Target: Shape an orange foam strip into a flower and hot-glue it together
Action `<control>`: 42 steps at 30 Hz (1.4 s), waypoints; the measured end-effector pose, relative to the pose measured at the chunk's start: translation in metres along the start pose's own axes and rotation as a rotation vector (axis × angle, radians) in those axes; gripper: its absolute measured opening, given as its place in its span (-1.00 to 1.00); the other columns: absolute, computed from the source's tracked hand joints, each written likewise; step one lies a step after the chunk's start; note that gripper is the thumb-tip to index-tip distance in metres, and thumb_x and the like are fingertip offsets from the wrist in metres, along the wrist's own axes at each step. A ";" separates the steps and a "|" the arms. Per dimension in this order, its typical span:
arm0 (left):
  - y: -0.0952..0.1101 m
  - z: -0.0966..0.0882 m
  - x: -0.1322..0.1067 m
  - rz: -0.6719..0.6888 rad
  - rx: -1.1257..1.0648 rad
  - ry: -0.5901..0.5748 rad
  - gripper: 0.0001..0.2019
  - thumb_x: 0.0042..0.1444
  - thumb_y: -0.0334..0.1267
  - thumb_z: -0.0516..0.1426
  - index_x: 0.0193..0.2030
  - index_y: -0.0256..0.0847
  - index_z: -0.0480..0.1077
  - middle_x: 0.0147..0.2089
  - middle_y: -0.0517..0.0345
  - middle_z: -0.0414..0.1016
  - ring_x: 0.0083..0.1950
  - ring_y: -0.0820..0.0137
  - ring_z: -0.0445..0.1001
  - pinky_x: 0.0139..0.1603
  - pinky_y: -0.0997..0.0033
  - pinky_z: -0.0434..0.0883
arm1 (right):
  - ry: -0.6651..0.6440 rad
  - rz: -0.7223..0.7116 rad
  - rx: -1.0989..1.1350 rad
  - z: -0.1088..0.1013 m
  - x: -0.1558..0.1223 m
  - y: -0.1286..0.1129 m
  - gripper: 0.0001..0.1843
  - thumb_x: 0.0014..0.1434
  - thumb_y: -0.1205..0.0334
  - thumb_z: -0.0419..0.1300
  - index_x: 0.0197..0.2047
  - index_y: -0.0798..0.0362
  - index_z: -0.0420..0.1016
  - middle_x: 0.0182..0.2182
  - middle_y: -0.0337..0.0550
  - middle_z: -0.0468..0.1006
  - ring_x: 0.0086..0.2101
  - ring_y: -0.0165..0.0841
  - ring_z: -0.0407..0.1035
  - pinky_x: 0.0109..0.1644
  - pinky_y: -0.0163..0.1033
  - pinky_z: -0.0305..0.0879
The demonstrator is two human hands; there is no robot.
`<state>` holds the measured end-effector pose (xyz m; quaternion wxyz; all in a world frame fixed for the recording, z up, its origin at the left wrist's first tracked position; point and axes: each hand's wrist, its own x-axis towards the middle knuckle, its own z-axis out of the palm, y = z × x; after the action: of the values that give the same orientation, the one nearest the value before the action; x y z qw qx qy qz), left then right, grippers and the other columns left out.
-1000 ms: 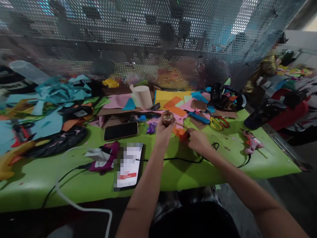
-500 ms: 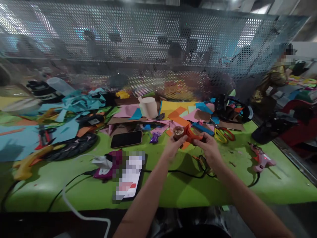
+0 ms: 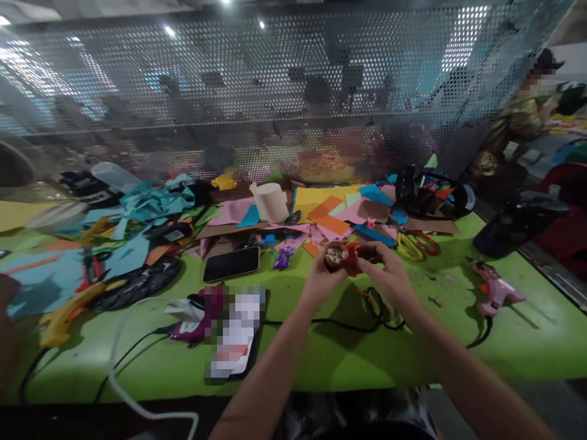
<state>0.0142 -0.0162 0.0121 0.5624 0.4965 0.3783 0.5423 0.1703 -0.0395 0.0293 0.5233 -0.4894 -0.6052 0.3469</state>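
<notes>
My left hand (image 3: 323, 282) is closed around a small round brown piece (image 3: 336, 256) with pale crumpled filling at its open end. Orange paper (image 3: 352, 261) sits against the right side of this piece. The fingers of my right hand (image 3: 389, 272) pinch the orange paper; whether it is joined to the brown piece I cannot tell. Both hands are raised above the green table top (image 3: 339, 360). Below my right hand lies a dark looped cable (image 3: 373, 305).
A dark phone (image 3: 232, 264), a lit phone (image 3: 243, 333) and a purple tissue pack (image 3: 202, 318) lie left. Yellow-and-red scissors (image 3: 410, 247) and a pink glue gun (image 3: 498, 293) are right. Behind stand a white paper roll (image 3: 271, 203), coloured paper scraps and a perforated screen (image 3: 275, 98).
The brown piece has turned its filled end more towards me. The orange paper, fanned out before, is now pressed in close to it. My view has shifted slightly.
</notes>
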 end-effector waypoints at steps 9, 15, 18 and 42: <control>-0.003 0.002 -0.003 0.059 0.040 -0.019 -0.42 -0.17 -0.38 0.32 0.07 -0.17 0.37 0.03 0.03 0.51 0.03 0.28 0.52 0.05 0.30 0.48 | 0.048 -0.168 -0.249 -0.001 0.002 0.005 -0.79 0.08 0.15 0.32 -0.19 -0.02 0.57 -0.22 -0.11 0.58 -0.13 -0.16 0.40 -0.02 -0.07 0.28; -0.005 0.003 -0.004 0.063 0.056 -0.059 -0.43 -0.14 -0.39 0.31 0.08 -0.17 0.35 0.02 0.04 0.49 0.01 0.30 0.51 0.06 0.32 0.46 | 0.022 -0.082 -0.152 0.001 0.002 0.009 -0.84 0.07 0.22 0.27 -0.22 -0.01 0.55 -0.29 -0.14 0.60 -0.25 -0.21 0.44 -0.11 -0.11 0.33; -0.003 0.003 -0.003 0.063 0.048 -0.064 -0.39 -0.16 -0.30 0.36 0.09 -0.17 0.33 0.00 0.05 0.50 0.01 0.31 0.50 0.11 0.31 0.42 | 0.066 -0.013 -0.035 -0.002 0.003 0.006 -0.79 0.06 0.23 0.27 -0.19 0.03 0.53 -0.29 -0.14 0.61 -0.26 -0.24 0.46 -0.11 -0.14 0.35; -0.004 -0.001 0.001 0.007 -0.021 0.012 -0.51 -0.26 -0.28 0.44 -0.11 -0.20 0.50 -0.13 0.12 0.59 -0.10 0.32 0.52 -0.03 0.35 0.46 | -0.018 0.254 0.447 0.003 0.005 -0.001 -0.55 -0.08 -0.04 0.43 -0.22 0.02 0.44 -0.39 -0.21 0.54 -0.42 -0.37 0.40 -0.36 -0.26 0.31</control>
<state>0.0141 -0.0152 0.0080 0.5632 0.4889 0.3742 0.5511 0.1677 -0.0350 0.0309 0.5655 -0.4303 -0.4518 0.5394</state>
